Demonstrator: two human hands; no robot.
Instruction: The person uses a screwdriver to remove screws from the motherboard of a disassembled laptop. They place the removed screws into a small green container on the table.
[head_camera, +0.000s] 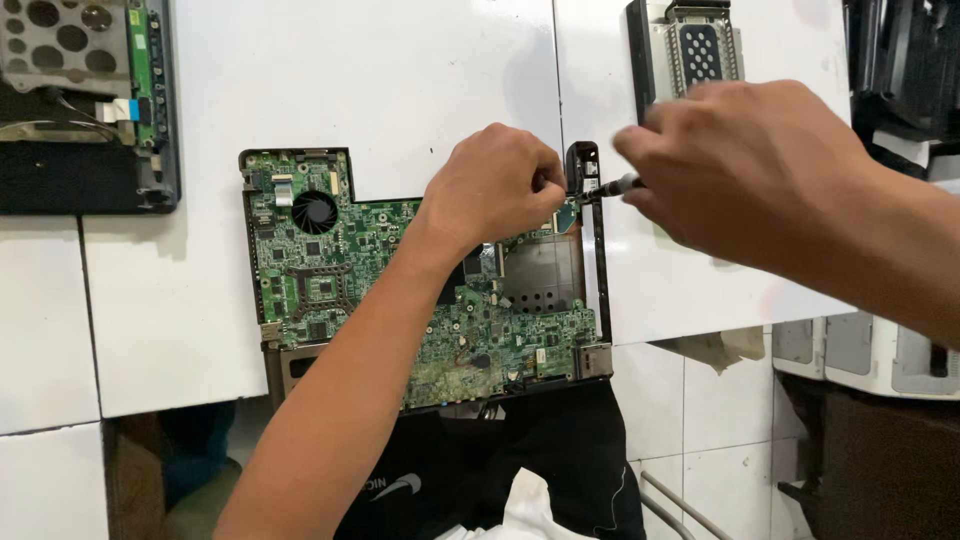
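A green laptop mainboard with a small black fan lies on a white table. My left hand rests on the board's upper right part, fingers curled and pinching near a black corner piece. My right hand comes in from the right and grips a screwdriver, whose tip touches the board's right edge beside the left fingers. A thin black frame strip runs down the board's right side.
A dark laptop chassis part with a perforated metal plate lies at the top left. A metal drive bracket sits at the top middle. Black parts are at the top right. A white device stands lower right. Below, my dark clothing and tiled floor.
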